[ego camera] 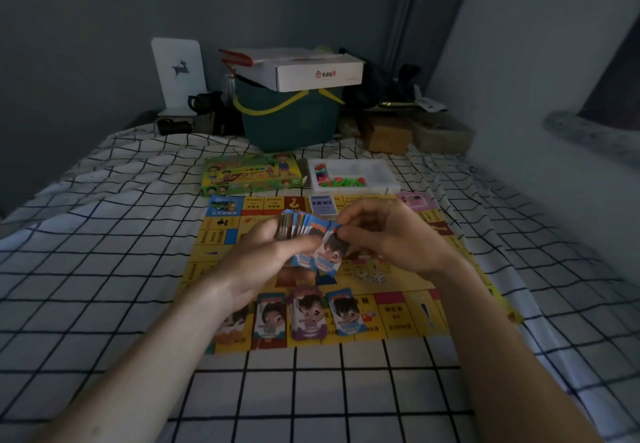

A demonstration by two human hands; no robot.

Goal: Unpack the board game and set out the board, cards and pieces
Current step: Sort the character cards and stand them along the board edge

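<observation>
**Cards being sorted over the open board**

The game board [408, 314] lies flat on a bed covered with a white sheet with a dark grid [311, 397], its near edge facing the person. Above the middle of the board, the left hand [266, 255] grips a fanned stack of cards [294, 226], fingers curled round its lower part. The right hand [384, 235] pinches the top edge of the front card [330, 248] of that fan, between thumb and fingertips; this card shows a cartoon child's face on a blue ground.

Along the board's near edge stand three small piles of cards side by side: a teal one [270, 316], a purple one [308, 314] and a blue one [348, 313], just beside one another. A further orange pile to their left is mostly hidden under the left forearm. Near the board's far edge lies a blue deck [322, 204]. Dice [375, 276] lie on the board right of the middle, under the right wrist; how many I cannot tell.

Beyond the board's far edge, touching or just beside it, the green game box [251, 174] lies on the left and a white tray [381, 169] holding small coloured pieces [341, 179] on the right. Farther back, at the bed's far end, a dark green bin [291, 120] carries a white carton [311, 68].
</observation>
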